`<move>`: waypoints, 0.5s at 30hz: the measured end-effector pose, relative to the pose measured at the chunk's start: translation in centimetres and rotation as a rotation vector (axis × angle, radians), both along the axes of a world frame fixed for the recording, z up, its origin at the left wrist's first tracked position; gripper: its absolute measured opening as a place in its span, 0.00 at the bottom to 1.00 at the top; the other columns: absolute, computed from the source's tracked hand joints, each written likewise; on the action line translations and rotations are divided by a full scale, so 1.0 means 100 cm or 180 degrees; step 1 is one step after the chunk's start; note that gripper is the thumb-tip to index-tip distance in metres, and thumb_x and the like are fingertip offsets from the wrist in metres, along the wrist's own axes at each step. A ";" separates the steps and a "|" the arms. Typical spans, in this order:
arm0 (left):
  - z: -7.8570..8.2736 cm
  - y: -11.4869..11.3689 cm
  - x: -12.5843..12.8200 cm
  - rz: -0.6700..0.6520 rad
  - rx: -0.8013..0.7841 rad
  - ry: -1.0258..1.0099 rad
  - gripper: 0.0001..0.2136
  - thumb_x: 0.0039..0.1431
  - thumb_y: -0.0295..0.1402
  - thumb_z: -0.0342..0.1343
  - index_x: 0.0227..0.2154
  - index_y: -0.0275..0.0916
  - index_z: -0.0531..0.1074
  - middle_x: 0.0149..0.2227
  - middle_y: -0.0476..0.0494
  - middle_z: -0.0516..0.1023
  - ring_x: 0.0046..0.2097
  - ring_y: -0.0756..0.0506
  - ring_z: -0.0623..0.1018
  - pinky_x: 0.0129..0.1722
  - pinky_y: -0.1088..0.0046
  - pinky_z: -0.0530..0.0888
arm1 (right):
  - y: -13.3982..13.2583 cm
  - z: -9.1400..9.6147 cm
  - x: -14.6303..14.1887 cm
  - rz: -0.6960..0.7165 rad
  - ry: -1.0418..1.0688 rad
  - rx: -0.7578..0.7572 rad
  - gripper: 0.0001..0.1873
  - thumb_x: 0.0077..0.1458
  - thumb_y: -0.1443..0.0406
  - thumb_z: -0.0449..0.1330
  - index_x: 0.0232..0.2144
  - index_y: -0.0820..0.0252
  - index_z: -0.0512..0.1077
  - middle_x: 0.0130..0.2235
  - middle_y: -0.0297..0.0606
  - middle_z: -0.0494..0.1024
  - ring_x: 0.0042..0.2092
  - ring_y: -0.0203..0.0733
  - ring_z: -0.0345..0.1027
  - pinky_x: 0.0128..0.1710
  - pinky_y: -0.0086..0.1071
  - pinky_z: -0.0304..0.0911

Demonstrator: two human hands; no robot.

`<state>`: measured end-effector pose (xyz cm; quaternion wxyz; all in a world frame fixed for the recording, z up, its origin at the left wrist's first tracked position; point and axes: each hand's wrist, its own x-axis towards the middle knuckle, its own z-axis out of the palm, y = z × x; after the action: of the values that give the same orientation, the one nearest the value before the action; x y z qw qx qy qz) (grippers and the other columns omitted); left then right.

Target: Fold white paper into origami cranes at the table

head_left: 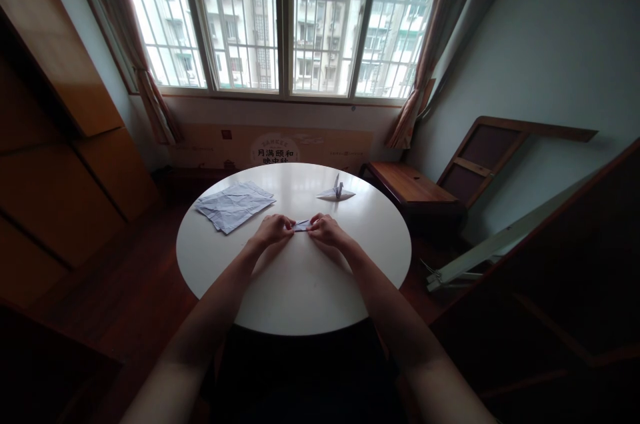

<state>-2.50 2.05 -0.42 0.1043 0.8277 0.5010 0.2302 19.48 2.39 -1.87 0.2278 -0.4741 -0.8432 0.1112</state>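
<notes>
Both my hands rest near the middle of a round white table [295, 291]. My left hand [273, 229] and my right hand [325, 229] each pinch one end of a small folded piece of paper [301, 226] that lies flat between them on the tabletop. Fingers of both hands are curled and closed on the paper. A finished folded paper crane [337, 191] stands further back on the table, to the right. A loose stack of paper sheets [234, 206] lies at the table's back left.
Behind the table, a cardboard panel [273, 147] leans against the wall under a large barred window [280, 17]. A low wooden bench [407, 185] and leaning wooden boards [480, 157] stand at the right. Wooden cabinets [55, 144] fill the left side.
</notes>
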 end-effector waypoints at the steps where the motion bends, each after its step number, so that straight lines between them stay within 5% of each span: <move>1: 0.000 0.001 -0.001 -0.0001 -0.0026 -0.0034 0.04 0.49 0.33 0.60 0.25 0.44 0.80 0.42 0.49 0.82 0.43 0.42 0.79 0.46 0.70 0.70 | 0.000 0.001 0.000 -0.0004 -0.0020 -0.0023 0.09 0.53 0.63 0.61 0.33 0.51 0.82 0.44 0.40 0.75 0.43 0.45 0.67 0.44 0.36 0.60; 10: -0.005 0.006 -0.005 0.0001 -0.0108 -0.0147 0.05 0.49 0.32 0.60 0.29 0.42 0.80 0.41 0.46 0.82 0.43 0.41 0.79 0.41 0.71 0.72 | 0.003 0.005 0.012 0.0130 -0.0182 -0.0026 0.09 0.54 0.61 0.60 0.29 0.51 0.82 0.44 0.40 0.76 0.42 0.45 0.68 0.43 0.36 0.59; 15: -0.016 0.012 -0.009 -0.0254 0.0174 -0.0394 0.04 0.49 0.31 0.62 0.29 0.41 0.80 0.40 0.44 0.82 0.41 0.43 0.80 0.44 0.71 0.72 | 0.003 0.003 0.009 0.0036 -0.0056 0.0415 0.06 0.52 0.63 0.62 0.28 0.52 0.81 0.41 0.39 0.78 0.45 0.47 0.67 0.47 0.40 0.58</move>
<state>-3.42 3.22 -1.98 0.1216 0.8338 0.4537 0.2902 20.40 2.74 -1.54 0.2502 -0.4545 -0.8532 0.0532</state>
